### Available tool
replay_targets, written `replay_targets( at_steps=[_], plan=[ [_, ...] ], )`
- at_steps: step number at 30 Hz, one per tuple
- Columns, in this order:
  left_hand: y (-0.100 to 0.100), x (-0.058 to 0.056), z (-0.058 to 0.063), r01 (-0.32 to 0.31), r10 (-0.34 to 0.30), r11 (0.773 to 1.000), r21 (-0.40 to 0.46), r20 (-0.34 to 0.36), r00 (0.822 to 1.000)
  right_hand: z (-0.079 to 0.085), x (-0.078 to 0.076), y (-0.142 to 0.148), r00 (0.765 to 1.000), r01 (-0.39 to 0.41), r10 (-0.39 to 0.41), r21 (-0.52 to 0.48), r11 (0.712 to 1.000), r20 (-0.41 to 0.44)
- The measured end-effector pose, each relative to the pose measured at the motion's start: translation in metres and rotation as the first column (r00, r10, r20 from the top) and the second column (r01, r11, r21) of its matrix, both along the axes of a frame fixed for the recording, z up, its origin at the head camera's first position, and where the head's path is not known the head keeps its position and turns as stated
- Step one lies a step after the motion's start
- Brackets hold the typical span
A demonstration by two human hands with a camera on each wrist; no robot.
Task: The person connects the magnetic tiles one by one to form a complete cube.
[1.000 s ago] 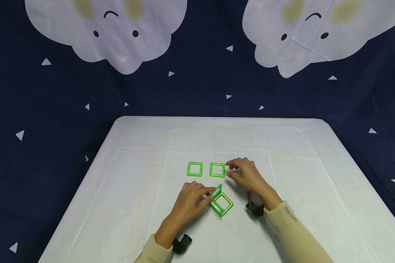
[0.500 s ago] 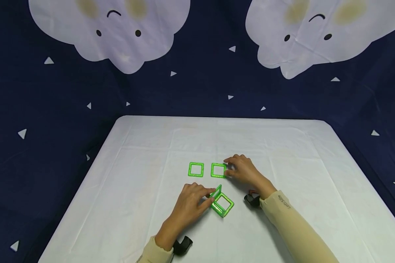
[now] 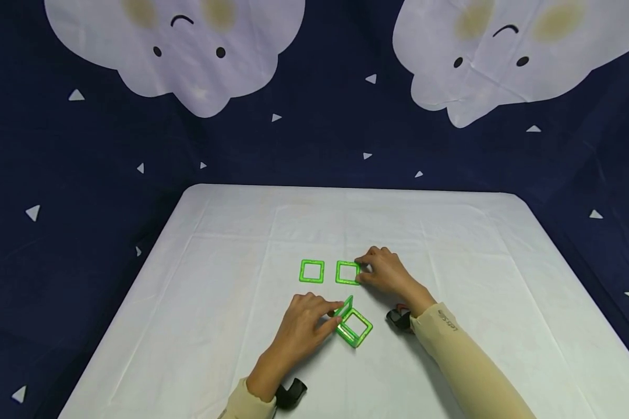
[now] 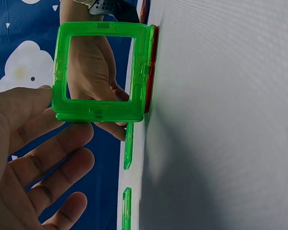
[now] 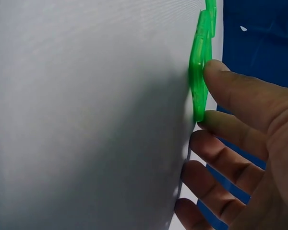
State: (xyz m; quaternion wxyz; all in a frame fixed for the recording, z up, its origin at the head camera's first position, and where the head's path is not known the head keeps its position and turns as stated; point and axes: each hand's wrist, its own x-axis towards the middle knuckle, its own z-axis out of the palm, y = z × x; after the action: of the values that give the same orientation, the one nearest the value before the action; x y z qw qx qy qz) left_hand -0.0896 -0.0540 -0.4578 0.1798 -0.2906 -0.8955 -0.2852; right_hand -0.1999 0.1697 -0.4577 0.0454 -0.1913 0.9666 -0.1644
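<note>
My left hand [image 3: 304, 319] pinches the left edge of a green square magnetic tile [image 4: 101, 110], an open frame that stands upright. Its lower edge meets another green square tile [image 3: 363, 336] lying on the white table; a red strip [image 4: 151, 72] shows along that base in the left wrist view. Farther back, my right hand [image 3: 385, 270] has thumb and index finger at the right edge of a flat green square tile [image 3: 338, 272], pinching it. In the right wrist view the thumb lies on this tile [image 5: 198, 91] and the index finger is at its corner.
One more green square tile [image 3: 302, 271] lies flat to the left of the one at my right hand, with a gap between them. The white tablecloth [image 3: 230, 302] spreads around them. A dark blue cloth [image 3: 314, 157] with clouds hangs behind the table.
My right hand has moved slightly left and taken hold of the right edge of the flat tile. My left hand stays at the standing tile.
</note>
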Motion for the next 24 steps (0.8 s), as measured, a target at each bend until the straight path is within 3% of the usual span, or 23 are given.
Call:
replay_targets(
  at_steps=[11, 24],
  plan=[
    [0.0003, -0.0001, -0.0005, -0.005, 0.005, 1.000, -0.001, -0.002, 1.000, -0.0036, 0.0004, -0.0014, 0.999, 0.025, -0.027, -0.043, 0.999, -0.028],
    [0.0004, 0.0002, -0.0010, -0.006, 0.006, 1.000, 0.011, 0.010, 1.000, -0.0038, -0.0001, -0.0015, 0.997, 0.078, -0.074, -0.158, 0.984, 0.030]
  ],
)
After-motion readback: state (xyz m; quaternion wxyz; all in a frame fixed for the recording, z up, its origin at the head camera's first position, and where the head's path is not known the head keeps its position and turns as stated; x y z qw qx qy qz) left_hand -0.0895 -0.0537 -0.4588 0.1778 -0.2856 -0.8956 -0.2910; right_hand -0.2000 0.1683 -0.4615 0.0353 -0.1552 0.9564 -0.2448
